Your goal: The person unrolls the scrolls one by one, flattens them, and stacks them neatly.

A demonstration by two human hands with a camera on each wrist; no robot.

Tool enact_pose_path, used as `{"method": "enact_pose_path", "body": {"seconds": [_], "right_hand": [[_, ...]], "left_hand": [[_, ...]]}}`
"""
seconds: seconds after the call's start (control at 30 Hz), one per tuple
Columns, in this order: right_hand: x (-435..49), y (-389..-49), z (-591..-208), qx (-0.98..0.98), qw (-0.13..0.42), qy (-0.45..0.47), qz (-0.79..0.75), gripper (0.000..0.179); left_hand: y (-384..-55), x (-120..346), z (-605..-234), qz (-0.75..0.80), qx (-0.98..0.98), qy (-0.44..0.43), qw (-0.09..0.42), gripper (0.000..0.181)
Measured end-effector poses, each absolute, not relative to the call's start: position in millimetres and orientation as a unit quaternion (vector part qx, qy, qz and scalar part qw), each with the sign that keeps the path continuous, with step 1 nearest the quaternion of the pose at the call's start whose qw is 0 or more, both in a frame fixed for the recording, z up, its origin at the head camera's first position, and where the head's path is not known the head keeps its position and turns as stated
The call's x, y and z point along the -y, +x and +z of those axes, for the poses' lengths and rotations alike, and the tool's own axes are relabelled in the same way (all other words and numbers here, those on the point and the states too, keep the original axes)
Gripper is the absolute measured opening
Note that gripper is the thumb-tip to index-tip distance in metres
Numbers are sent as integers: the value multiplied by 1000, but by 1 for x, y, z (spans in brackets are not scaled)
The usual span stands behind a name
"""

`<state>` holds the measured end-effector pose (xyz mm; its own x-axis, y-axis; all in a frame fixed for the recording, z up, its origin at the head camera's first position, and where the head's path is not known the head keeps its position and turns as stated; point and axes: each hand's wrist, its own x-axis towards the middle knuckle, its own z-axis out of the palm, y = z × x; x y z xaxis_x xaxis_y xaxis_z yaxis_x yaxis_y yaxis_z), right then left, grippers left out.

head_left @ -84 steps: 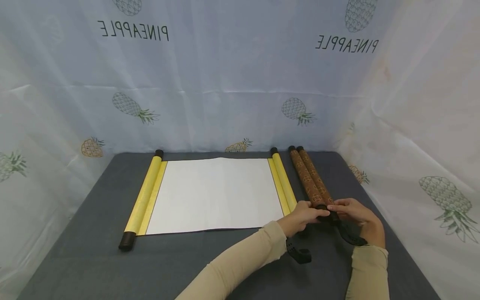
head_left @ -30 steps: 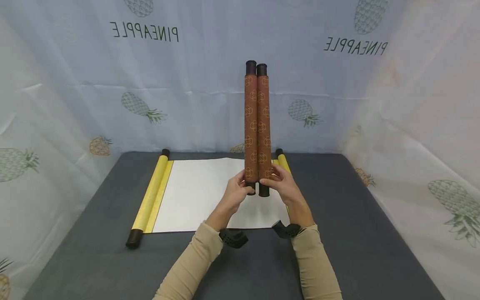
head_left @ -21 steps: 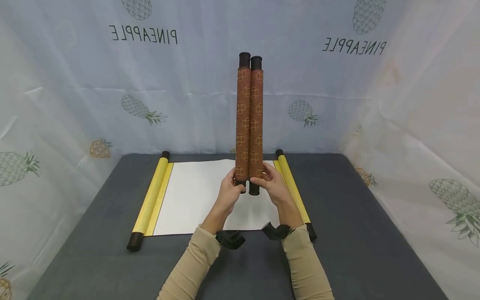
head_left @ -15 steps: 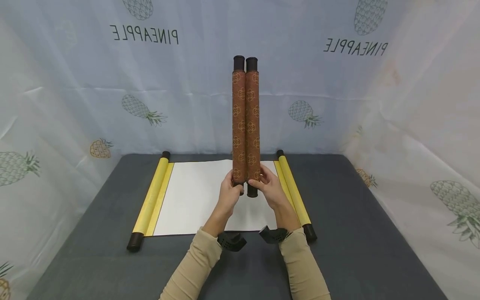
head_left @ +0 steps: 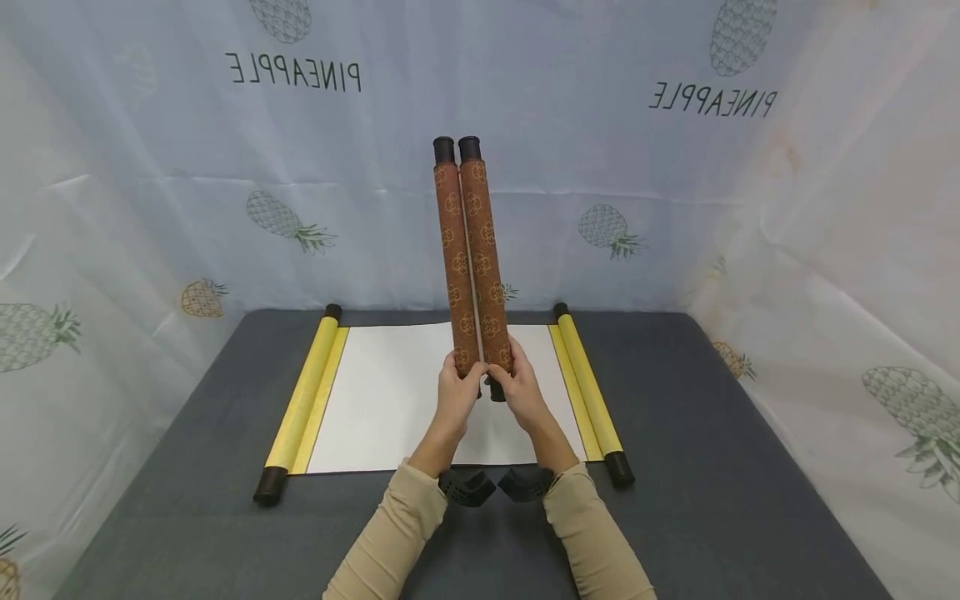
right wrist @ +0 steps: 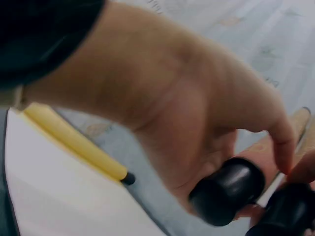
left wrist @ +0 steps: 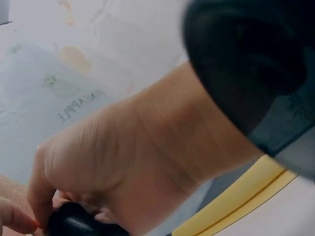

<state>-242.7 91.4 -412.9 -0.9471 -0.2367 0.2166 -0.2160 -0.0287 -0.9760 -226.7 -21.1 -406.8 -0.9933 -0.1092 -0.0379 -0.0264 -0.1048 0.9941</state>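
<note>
1. The left hand holds the lower end of a brown scroll, its thumb across the front and its fingers curled round the side of the left roller.
2. The right hand grips the lower end of the right roller in a similar way, thumb on the front. In the head view the two thumbs come so close that I cannot tell whether they touch.
3. The brown scroll is raised off the tabletop, in front of the middle of an unrolled scroll's white paper. It stands nearly upright, its top leaning to the left, and its two rollers lie side by side with a thin pale strip showing between them.
4. Gold flower motifs cover the brown rollers, and black caps finish both ends; the right wrist view shows the two lower caps close together.
5. The white paper lies flat on the dark grey tabletop between a left yellow roller and a right yellow roller, each with dark end caps.
6. Behind hangs a pale curtain printed with pineapples and the word PINEAPPLE in mirror writing.
7. Beige sleeves cover the forearms, and black devices sit at both wrists.
</note>
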Motion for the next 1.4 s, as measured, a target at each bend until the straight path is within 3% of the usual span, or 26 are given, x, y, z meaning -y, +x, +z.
{"method": "enact_pose_path", "body": {"seconds": [0.33, 0.6, 0.87, 1.2, 1.4], "right_hand": [[-89, -243, -425, -700, -52, -149, -696, 60], [-96, -245, -426, -704, -131, -123, -687, 60], [-99, -248, -427, -690, -119, -90, -708, 60], [-101, -248, -425, -662, -134, -93, -732, 56], [-104, -250, -426, -659, -128, -99, -734, 48]], "left_hand": [[-232, 26, -413, -725, 687, 32, 35, 43], [-233, 30, -407, -729, 684, 2, -20, 45], [-234, 34, -407, -720, 694, -2, -29, 45], [-234, 39, -409, -704, 708, -50, 24, 49], [-234, 44, -408, -696, 716, -60, 10, 52]]}}
